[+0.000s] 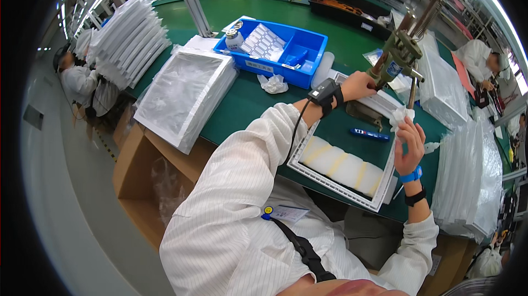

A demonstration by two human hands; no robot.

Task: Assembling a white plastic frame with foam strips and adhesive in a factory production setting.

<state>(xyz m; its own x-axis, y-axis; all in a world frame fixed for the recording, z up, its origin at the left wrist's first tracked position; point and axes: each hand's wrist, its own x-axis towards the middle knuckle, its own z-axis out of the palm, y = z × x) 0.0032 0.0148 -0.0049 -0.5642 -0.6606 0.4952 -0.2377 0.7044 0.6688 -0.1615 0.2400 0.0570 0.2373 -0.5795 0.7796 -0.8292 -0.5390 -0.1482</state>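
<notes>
Step in hand, judged from the posture: two-handed work at a hand press, one hand at its body and one at the lower end of its lever. The next move calls for the left fingertips to be clear of the press before any force goes onto the lever.

Nearest the body, below both hands: white frame lying on the green tabletop, with a white pad inside, crossed by yellow strips. Blue marker lies between pad and press, left of the right hand.

Right hand: partly closed, fingers curled at a crumpled white wad by the lever end; cannot tell whether the wad is fixed to the lever.

Left hand: farther out, palm down, fingers partly bent, tips against or just beside the press. Its grip is hidden; cannot tell what, if anything, it pinches. A white strip-like part lies just below it.

Beyond the left hand, leftward: blue tray. Farther still: black tray.
</notes>
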